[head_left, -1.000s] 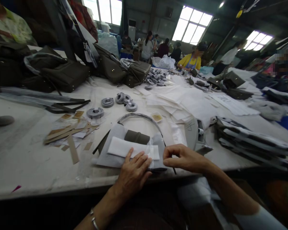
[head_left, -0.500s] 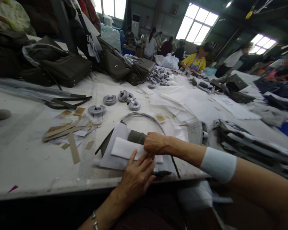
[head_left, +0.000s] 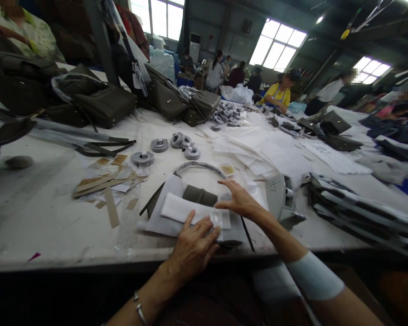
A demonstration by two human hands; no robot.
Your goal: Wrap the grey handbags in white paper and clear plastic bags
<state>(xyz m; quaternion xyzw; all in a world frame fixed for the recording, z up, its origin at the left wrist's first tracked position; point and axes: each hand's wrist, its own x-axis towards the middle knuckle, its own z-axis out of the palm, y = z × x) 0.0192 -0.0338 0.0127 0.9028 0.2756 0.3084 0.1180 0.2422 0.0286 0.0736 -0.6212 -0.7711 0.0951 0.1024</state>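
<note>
A dark olive bag lies at the table's front edge, with a wrapped handle arching behind it. White sheet covers part of it, and on that rests a folded white pad. Beside the pad is an olive piece with a raised band. My left hand lies on the pad with its fingers spread, next to a strip of clear tape. Just right of the olive piece, my right hand hovers with thumb and fingers apart, holding nothing.
A tape dispenser stands right of the bag. Wrapped coils, card scraps and a stone lie left. Dark bags line the back left; white sheets spread behind. Stacked wrapped pieces lie right. A person in yellow works farther back.
My right hand has let go and moved right, its fingers opening. The olive piece and clear tape show more now. My left hand stays on the pad. The view has shifted slightly.
</note>
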